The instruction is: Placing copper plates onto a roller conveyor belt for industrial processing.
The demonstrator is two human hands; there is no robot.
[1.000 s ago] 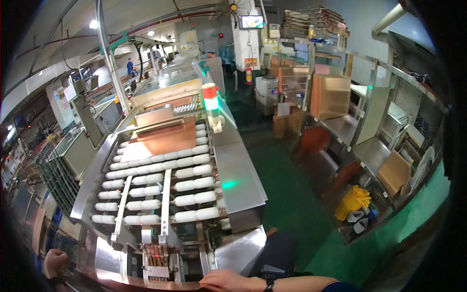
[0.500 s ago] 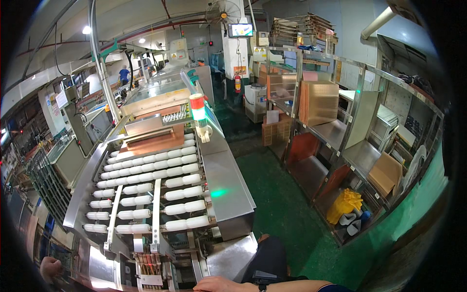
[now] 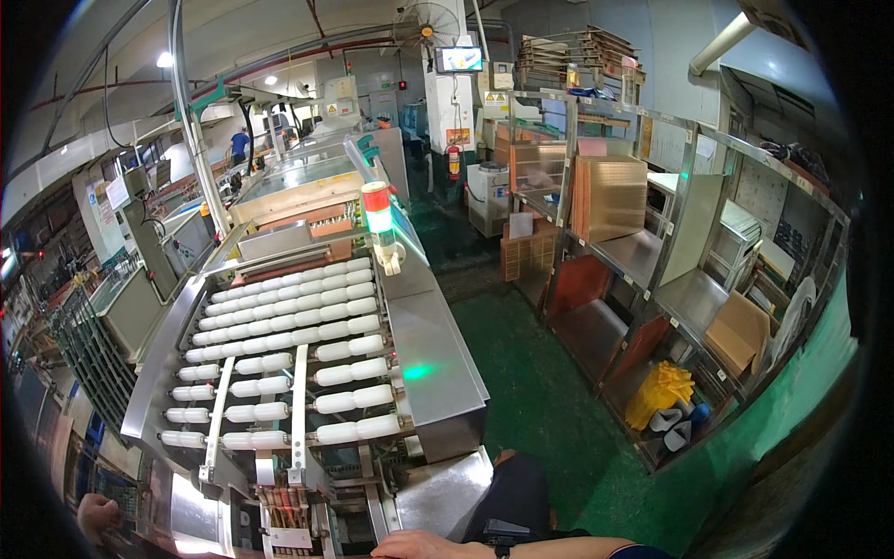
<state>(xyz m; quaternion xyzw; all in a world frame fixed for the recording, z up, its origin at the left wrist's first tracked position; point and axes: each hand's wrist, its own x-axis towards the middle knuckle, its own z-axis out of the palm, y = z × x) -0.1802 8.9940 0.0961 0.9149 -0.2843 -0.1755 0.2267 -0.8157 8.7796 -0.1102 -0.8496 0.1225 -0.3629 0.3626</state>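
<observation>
My left hand (image 3: pixel 98 513) is at the lower left, beside the metal frame of a roller conveyor (image 3: pixel 346 401). Its fingers look curled; what they grip, if anything, is hidden. At the bottom middle my right hand (image 3: pixel 419 544) rests on the conveyor's near edge, fingers laid out and partly cut off by the picture's rim. Rows of white rollers (image 3: pixel 279 334) lie in front of me, with two pale guide strips (image 3: pixel 300 401) across the nearer ones. Beyond the rollers, a copper-coloured panel (image 3: pixel 342 250) shows partly under the machine's metal crossbar (image 3: pixel 279 244).
A red, white and green signal lamp (image 3: pixel 378 219) stands on the conveyor's right side. Across the green floor (image 3: pixel 531 373), a metal rack (image 3: pixel 643 279) holds stacked panels (image 3: pixel 610 197), a cardboard box (image 3: pixel 738 333) and a yellow bag (image 3: pixel 659 391). A distant person (image 3: pixel 238 144) in blue stands far left.
The copper-coloured panel has slid away from me, farther under the crossbar, uncovering more far rollers. Both my hands stay in nearly the same places.
</observation>
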